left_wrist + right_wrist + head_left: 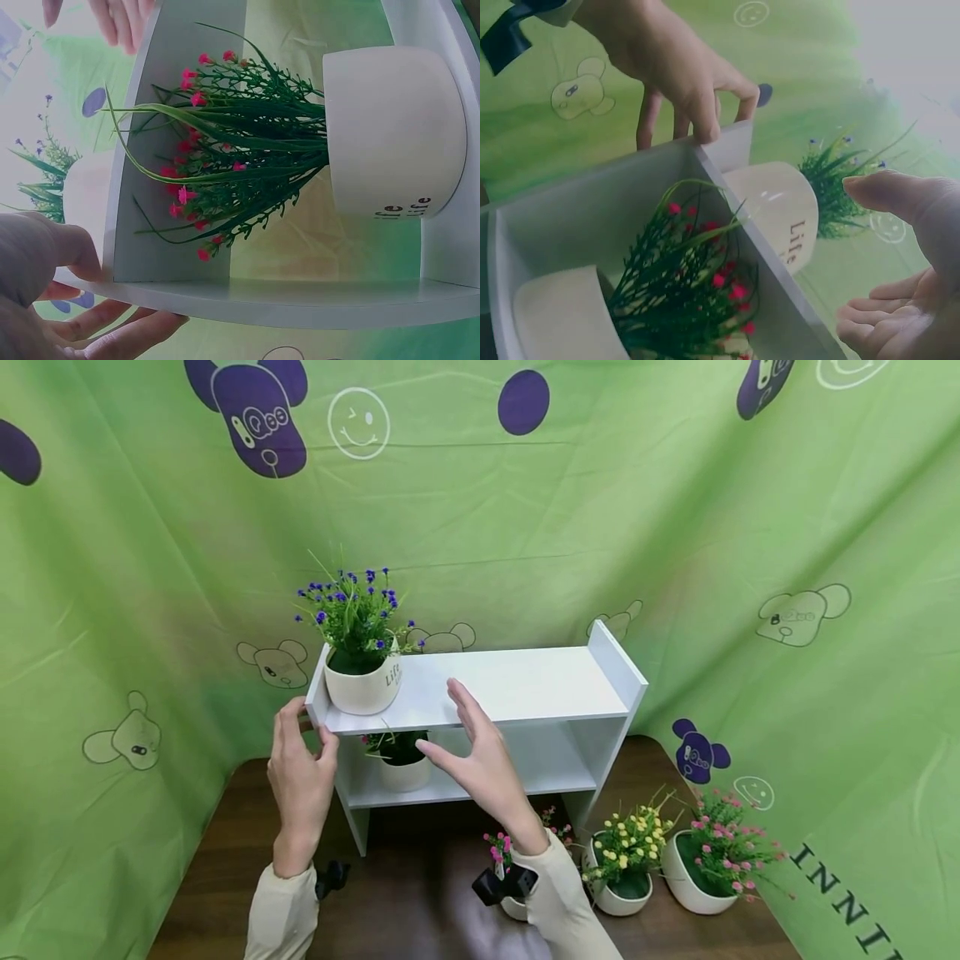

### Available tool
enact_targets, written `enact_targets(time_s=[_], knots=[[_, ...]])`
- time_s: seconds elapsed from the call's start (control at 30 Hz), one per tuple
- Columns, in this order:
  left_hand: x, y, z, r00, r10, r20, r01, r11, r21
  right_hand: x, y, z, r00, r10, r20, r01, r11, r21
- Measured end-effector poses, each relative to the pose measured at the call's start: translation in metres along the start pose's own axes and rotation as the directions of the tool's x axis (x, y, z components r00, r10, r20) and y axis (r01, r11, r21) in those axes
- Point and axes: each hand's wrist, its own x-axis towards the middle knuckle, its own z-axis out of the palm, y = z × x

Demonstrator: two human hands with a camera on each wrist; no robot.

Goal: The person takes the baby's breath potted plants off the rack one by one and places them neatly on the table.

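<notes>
My left hand [300, 768] grips the upper left corner of a white two-tier shelf [517, 681], thumb at the front edge and fingers along the outer side. Just inside that corner, on the top tier, stands a white pot of blue-purple flowers [362, 685], with "Life" lettering. Below it, on the lower tier, sits a white pot of pink-red flowers [397, 131], upright and partly hidden in the head view. My right hand [480, 760] hovers in front of the top tier, fingers extended and thumb spread, holding nothing. It is apart from both pots.
On the brown table [435, 893], right of the shelf, stand a pot of yellow flowers [626, 868] and a pot of pink flowers [705, 872]. Another pink-flowered pot [513, 907] is partly behind my right wrist. A green printed curtain [480, 527] hangs behind and at both sides.
</notes>
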Motion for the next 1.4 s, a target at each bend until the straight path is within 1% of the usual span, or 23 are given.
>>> enact_targets(time_s=[0.23,0.37,0.47,0.83,1.03,1.2,1.4], knots=[[0.000,0.000,0.001,1.000,0.005,-0.005,-0.005,1.000,0.000,0.024,-0.008,0.013,0.997,0.039,0.060,-0.039,0.999,-0.004],[0.000,0.000,0.001,1.000,0.007,-0.003,-0.007,1.000,0.000,0.034,-0.010,0.021,0.994,0.074,0.080,-0.071,0.997,-0.035],[0.001,0.000,0.001,1.000,0.009,0.000,-0.009,1.000,-0.002,0.040,-0.010,0.026,0.993,0.086,0.084,-0.081,0.995,-0.059],[0.001,-0.001,0.001,1.000,0.017,-0.002,-0.017,1.000,0.006,0.067,-0.013,0.047,0.993,0.088,0.082,-0.075,0.987,-0.141],[0.001,-0.001,0.001,1.000,0.014,-0.001,-0.014,1.000,0.013,0.075,-0.012,0.053,0.993,0.086,0.080,-0.076,0.990,-0.117],[0.002,-0.001,0.002,1.000,0.012,-0.002,-0.012,1.000,0.017,0.078,-0.010,0.055,0.994,0.089,0.059,-0.083,0.991,-0.101],[0.001,0.001,0.002,1.000,0.013,-0.009,-0.012,1.000,0.016,0.082,-0.008,0.058,0.995,0.067,0.075,-0.060,0.993,-0.099]])
